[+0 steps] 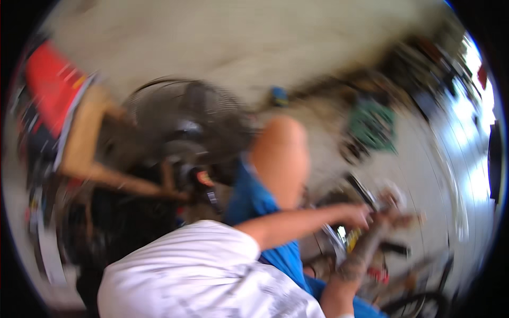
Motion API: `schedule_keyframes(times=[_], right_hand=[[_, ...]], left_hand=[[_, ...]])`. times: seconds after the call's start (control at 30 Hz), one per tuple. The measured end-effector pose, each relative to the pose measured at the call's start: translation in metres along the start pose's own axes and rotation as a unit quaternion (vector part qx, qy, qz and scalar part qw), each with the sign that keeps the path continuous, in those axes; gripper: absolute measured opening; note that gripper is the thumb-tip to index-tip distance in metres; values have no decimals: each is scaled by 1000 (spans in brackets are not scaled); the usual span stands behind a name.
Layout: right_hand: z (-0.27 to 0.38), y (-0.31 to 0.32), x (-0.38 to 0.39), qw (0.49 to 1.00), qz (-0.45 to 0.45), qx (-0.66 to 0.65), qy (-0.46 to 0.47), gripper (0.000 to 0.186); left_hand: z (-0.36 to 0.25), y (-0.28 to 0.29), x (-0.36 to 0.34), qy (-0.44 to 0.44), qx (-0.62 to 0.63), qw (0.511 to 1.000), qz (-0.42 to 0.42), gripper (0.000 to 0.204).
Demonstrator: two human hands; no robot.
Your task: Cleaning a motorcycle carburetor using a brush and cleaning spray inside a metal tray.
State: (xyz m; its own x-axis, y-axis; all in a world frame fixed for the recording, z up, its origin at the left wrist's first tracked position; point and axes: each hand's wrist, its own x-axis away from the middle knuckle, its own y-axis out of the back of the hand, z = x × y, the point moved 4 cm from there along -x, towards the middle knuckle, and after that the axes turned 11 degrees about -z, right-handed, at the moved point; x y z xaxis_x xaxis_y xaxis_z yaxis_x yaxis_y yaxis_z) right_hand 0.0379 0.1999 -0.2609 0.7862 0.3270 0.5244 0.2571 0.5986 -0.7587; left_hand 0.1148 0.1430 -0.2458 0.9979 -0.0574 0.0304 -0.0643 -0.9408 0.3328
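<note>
My left hand (356, 215) reaches across to the right and looks closed, its fingers pressed together by my right hand; what lies in them is blurred. My right hand (391, 216), on a tattooed forearm, meets it, with at least one finger stretched to the right. Motion smears the rest of its fingers. Close above the hands slants a dark bar-shaped thing (359, 189) with a pale edge. A whitish blurred thing (396, 194) shows just behind my right hand. Below the hands lie a dark handle-like piece (395, 248) and something yellow (352, 238).
A large black fan (192, 114) stands ahead to the left, beside a wooden frame (85, 130) and a red panel (50, 87). My bare knee (283, 151) rises in the middle. A green openwork crate-like thing (373, 124) sits on the floor (424, 175). Part of a wheel (419, 306) is lower right.
</note>
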Motion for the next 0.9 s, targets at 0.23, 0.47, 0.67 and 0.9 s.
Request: schedule_keyframes(times=[0.23, 0.47, 0.67, 0.9], right_hand=[[44, 27, -66, 996, -16, 87, -7, 28], [92, 107, -103, 975, -145, 165, 43, 32], [57, 47, -86, 966, -132, 218, 33, 34], [57, 16, -55, 928, -93, 348, 95, 38]], left_hand=[[-5, 30, -9, 69, -160, 984, 35, 55], [-36, 11, 28, 144, 14, 983, 113, 84], [-2, 17, -14, -3, -410, 912, -22, 28], [3, 4, -7, 7, -504, 858, -101, 19]])
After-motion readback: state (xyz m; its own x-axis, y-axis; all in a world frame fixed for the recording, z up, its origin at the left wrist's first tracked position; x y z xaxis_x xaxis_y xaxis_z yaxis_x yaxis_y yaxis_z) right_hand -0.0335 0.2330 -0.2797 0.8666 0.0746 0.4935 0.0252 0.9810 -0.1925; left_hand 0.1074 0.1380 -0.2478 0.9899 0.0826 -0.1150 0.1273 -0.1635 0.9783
